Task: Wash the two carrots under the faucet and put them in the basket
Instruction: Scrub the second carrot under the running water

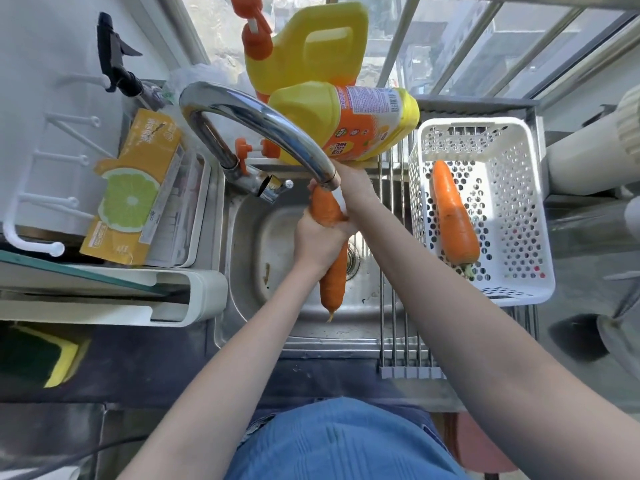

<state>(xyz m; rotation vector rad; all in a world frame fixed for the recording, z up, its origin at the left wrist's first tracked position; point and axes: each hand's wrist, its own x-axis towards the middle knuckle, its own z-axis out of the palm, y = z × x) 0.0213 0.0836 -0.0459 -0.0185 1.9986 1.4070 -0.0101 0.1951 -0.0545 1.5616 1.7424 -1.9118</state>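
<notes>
Rinsing the second carrot (330,237) under the faucet (263,129).

I'm gripping it mid-length with my left hand (320,242); my right hand (349,183), at twelve o'clock, is half hidden, so I can't tell its grip. Turning it should wet every side. The other carrot (453,216) is lying in the basket (519,202) at three o'clock.

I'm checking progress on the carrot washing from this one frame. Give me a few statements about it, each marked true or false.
1. One carrot already lies in the white basket. True.
2. The basket sits left of the sink. False: it sits to the right, on the metal rack.
3. The left hand grips the second carrot over the sink. True.
4. The right hand rests in the basket. False: it is up at the faucet spout, by the carrot's top.
5. Both carrots are in the basket. False: only one.
</notes>
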